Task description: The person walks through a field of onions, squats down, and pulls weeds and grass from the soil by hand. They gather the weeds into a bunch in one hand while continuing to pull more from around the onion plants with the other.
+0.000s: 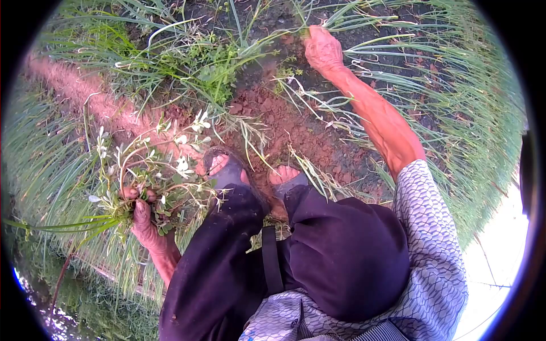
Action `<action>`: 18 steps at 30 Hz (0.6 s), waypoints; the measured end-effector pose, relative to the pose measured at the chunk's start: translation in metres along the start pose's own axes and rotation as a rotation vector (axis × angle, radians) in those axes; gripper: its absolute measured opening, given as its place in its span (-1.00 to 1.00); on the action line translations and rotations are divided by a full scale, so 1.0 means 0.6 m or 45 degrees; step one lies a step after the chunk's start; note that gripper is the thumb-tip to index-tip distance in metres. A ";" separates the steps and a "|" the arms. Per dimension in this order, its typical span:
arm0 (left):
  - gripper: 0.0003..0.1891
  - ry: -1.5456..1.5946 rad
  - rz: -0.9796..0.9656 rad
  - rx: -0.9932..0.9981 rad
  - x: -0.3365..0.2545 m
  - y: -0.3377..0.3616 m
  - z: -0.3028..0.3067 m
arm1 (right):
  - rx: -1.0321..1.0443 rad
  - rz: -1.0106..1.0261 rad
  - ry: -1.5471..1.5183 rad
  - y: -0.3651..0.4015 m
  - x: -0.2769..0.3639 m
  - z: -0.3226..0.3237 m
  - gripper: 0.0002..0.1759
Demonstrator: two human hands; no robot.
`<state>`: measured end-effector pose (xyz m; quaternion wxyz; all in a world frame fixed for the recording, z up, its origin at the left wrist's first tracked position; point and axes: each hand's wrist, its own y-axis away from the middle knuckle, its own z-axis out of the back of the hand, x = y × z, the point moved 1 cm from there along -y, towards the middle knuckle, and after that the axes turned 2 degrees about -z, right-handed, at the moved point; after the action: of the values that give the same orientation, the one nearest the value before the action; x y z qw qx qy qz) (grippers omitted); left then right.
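- Carefully carry the leafy bundle (183,166) in your left hand (151,233), beside your knee; the fingers and thumb are closed around its gathered stems, while the tops spread loose. A snug hold low on the stems should stop strays slipping out.
- Your right hand (323,50) reaches far forward, fingers curled narrow at the green blades (301,16); I cannot tell whether it grips any. For control, a hold close to the soil would bend or snap the blades less than one higher up.
- Mind your right forearm against the slender leaves (398,50) beside it; they look easily creased.
- Underfoot, the reddish soil (273,111) looks crumbly, with limp stalks (253,136) strewn across it.
- Around you, dense narrow-leaved growth flanks a bare dirt strip (74,82), outdoors in bright light.
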<state>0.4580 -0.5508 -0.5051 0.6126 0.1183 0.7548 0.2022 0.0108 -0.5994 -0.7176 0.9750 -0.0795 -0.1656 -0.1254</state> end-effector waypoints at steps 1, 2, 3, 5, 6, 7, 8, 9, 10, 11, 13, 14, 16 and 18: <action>-0.61 0.001 0.007 0.005 0.002 0.002 0.002 | -0.014 -0.063 -0.094 -0.004 0.003 0.007 -0.83; -0.60 0.007 -0.007 -0.001 0.008 0.002 0.003 | 0.211 -0.214 -0.253 0.000 0.006 0.013 -0.73; -0.60 0.012 0.003 -0.029 0.013 0.002 0.005 | 0.284 -0.196 -0.357 0.002 0.019 0.021 -0.71; -0.60 0.018 0.023 -0.078 0.020 0.002 0.009 | 0.423 -0.165 -0.566 0.006 0.042 0.028 -0.65; -0.61 0.013 0.028 -0.076 0.021 0.001 0.010 | 0.310 -0.020 -0.586 0.001 0.055 0.023 -0.62; -0.63 0.007 0.014 -0.045 0.021 -0.001 0.012 | 0.347 -0.026 -0.521 -0.003 0.065 0.018 -0.63; -0.66 0.000 0.001 -0.014 0.020 -0.004 0.015 | 0.385 -0.031 -0.457 -0.007 0.075 0.013 -0.65; -0.68 -0.006 -0.013 0.017 0.019 -0.006 0.016 | 0.423 -0.035 -0.392 -0.011 0.087 0.013 -0.66; -0.69 0.009 -0.039 0.016 0.020 -0.008 0.014 | 0.338 0.025 -0.366 -0.013 0.083 -0.007 -0.69; -0.69 0.000 -0.042 0.034 0.020 -0.009 0.016 | 0.317 0.047 -0.345 -0.015 0.085 -0.015 -0.69; -0.68 -0.012 -0.048 0.065 0.023 -0.010 0.020 | 0.275 0.096 -0.300 -0.019 0.096 -0.021 -0.70; -0.68 0.003 -0.022 0.064 0.023 -0.008 0.018 | 0.286 0.062 -0.259 -0.021 0.100 -0.025 -0.70; -0.68 0.027 0.033 0.066 0.020 -0.005 0.010 | 0.303 0.110 -0.247 -0.032 0.082 -0.044 -0.69; -0.68 0.009 0.008 0.049 0.023 -0.005 0.011 | 0.368 0.045 -0.436 -0.033 0.063 -0.037 -0.70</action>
<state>0.4614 -0.5464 -0.5193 0.6069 0.1317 0.7604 0.1901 0.0469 -0.6309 -0.7229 0.9359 0.0380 -0.3436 -0.0680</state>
